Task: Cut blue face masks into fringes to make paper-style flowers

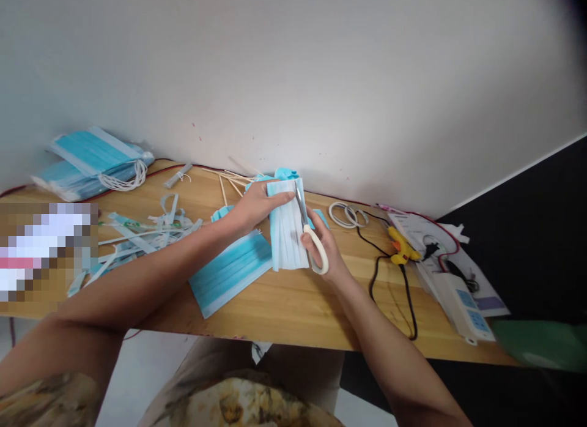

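My left hand [257,204] pinches the upper left of a pale blue pleated face mask [287,237], holding it upright above the table. In my right hand [325,249] is a pair of scissors [316,249] with cream handles. Their blades point up along the mask's right edge, close to my left thumb; whether they are cutting into it I cannot tell. Under my left wrist, a brighter blue mask piece [233,271] lies flat on the wood. Blue crumpled material [287,174] shows behind the held mask, partly hidden.
A stack of masks [96,152] sits at the back left, with cut strips [137,234] nearer. Thin wooden sticks [224,181] lie by the wall. Rightward are tape rolls [343,215], a yellow glue gun [401,246] with a black cord, and a power strip [463,308].
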`<state>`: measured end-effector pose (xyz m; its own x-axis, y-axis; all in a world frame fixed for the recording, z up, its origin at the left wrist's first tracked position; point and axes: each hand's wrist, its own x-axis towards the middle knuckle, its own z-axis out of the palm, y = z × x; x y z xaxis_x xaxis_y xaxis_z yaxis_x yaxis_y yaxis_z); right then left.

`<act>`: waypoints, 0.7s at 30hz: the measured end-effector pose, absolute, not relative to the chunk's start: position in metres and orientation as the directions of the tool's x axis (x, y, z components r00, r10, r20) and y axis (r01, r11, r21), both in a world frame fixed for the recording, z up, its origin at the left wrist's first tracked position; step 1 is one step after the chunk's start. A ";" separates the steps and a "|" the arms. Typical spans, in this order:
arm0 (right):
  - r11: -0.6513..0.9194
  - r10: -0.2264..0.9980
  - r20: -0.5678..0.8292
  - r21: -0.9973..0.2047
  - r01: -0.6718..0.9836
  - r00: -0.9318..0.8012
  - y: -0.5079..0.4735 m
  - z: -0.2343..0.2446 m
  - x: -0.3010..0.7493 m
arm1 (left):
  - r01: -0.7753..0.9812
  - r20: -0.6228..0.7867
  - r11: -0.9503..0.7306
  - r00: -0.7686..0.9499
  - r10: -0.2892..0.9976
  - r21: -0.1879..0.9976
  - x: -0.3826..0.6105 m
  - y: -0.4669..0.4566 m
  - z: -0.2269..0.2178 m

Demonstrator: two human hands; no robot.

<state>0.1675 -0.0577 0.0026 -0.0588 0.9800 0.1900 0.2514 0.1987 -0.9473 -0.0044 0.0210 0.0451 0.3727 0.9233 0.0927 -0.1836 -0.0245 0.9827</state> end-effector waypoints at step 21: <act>0.271 0.962 0.255 -0.930 0.248 -0.095 -0.055 0.003 0.168 | -0.190 0.082 -0.004 0.406 0.910 0.982 0.000 0.018 0.035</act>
